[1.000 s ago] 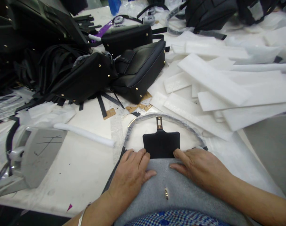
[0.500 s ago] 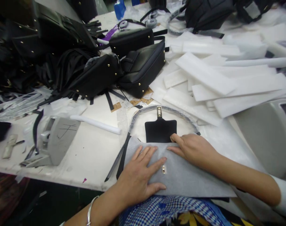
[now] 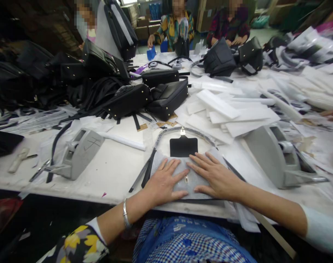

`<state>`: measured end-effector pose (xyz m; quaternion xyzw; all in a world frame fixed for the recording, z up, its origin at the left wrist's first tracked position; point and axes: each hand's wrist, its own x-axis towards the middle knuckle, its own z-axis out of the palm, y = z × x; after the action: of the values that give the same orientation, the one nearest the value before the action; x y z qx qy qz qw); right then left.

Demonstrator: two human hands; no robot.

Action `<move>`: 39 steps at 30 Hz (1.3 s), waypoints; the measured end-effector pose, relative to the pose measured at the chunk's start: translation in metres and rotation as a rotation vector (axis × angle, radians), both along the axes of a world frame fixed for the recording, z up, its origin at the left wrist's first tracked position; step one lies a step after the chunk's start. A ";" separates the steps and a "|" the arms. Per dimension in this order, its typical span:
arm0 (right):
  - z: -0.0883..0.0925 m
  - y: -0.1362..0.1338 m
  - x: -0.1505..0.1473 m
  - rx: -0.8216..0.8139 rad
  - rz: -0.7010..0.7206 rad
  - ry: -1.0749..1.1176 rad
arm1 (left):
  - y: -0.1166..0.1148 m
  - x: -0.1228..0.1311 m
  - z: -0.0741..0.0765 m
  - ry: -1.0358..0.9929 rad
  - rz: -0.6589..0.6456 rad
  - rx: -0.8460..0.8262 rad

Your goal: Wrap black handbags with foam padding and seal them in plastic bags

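A handbag lies at the table's front edge, its body covered by a thin grey-white sheet (image 3: 171, 162). My left hand (image 3: 165, 182) rests flat on the sheet's left part, fingers spread. On the right part lies my right hand (image 3: 214, 177), also flat with fingers spread. A small gold clasp (image 3: 186, 178) shows between the two hands. Beyond the sheet's upper edge, the black flap (image 3: 183, 147) sticks out with a gold metal plate (image 3: 182, 130) at its tip. The wrapped handle (image 3: 162, 136) arches around the flap. The bag's body under the sheet is hidden.
Grey tape dispensers stand left (image 3: 85, 153) and right (image 3: 276, 157). Black bags (image 3: 169, 98) are piled at the back left, white foam sheets (image 3: 243, 113) at the back right. A hammer-like tool (image 3: 19, 160) lies far left. Co-workers (image 3: 180, 25) sit across the table.
My right hand has left the flap's lower corner and now lies flat on the sheet. My left hand stays spread there. The view has tilted up, bringing co-workers into sight.
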<state>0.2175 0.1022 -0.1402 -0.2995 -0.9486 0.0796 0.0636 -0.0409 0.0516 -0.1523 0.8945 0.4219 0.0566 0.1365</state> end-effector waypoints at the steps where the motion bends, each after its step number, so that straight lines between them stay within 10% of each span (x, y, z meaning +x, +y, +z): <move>1: -0.005 -0.007 0.002 -0.004 -0.001 -0.007 | 0.001 -0.002 0.000 -0.005 -0.011 -0.001; 10: -0.005 -0.007 0.004 -0.124 -0.021 0.030 | 0.003 -0.014 -0.004 0.002 -0.100 0.054; 16: 0.020 0.070 -0.042 -0.236 -0.470 0.271 | 0.003 -0.013 -0.005 -0.005 -0.101 0.095; 20: 0.026 0.108 -0.073 -0.313 -0.527 0.328 | 0.002 -0.013 -0.005 -0.001 -0.102 0.114; 24: 0.034 0.074 -0.065 -0.362 -0.428 0.428 | 0.002 -0.013 -0.006 -0.031 -0.086 0.136; 31: 0.007 -0.012 -0.019 -0.317 0.172 0.433 | 0.001 -0.012 -0.005 -0.070 -0.098 0.134; 39: -0.018 -0.011 -0.018 -0.347 0.165 0.451 | -0.011 -0.008 -0.008 -0.015 -0.033 0.232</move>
<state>0.1999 0.0907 -0.1584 -0.2027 -0.9039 0.3100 0.2140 -0.0492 0.0410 -0.1600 0.9108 0.3965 0.1094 0.0361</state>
